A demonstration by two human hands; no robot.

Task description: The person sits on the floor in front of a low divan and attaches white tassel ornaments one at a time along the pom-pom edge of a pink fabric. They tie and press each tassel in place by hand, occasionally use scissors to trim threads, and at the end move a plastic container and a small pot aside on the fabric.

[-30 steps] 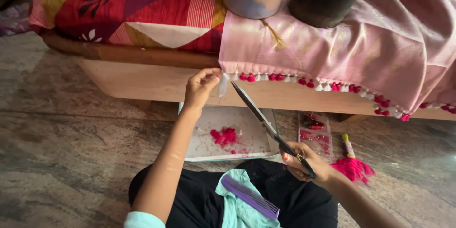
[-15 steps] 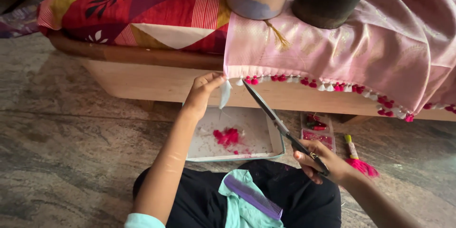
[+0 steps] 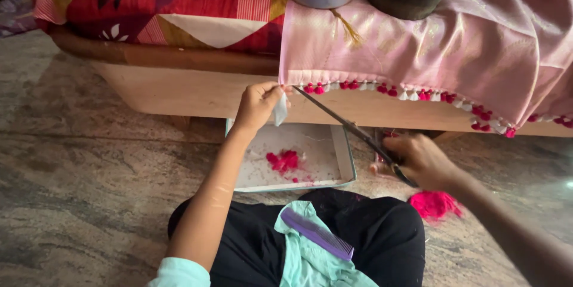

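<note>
Pink cloth point(image 3: 453, 54), scissors point(image 3: 352, 132), both hands.

- At centre frame, the left hand point(image 3: 258, 105) pinches a small white tassel point(image 3: 281, 109) at the left corner of the pink cloth point(image 3: 453, 54).
- The right hand point(image 3: 418, 160), centre right, grips long scissors point(image 3: 352, 130), whose blades point up-left to that corner.
- The cloth's hem carries a row of red and white tassels point(image 3: 388, 90) and hangs over the wooden bed edge point(image 3: 179, 78).
- A white tray point(image 3: 343, 155) on the stone floor holds red thread scraps point(image 3: 283, 160).
- A purple comb point(image 3: 316, 234) lies on the lap, bottom centre.
- A pink thread bundle point(image 3: 434, 204) sits beside the right knee.
</note>
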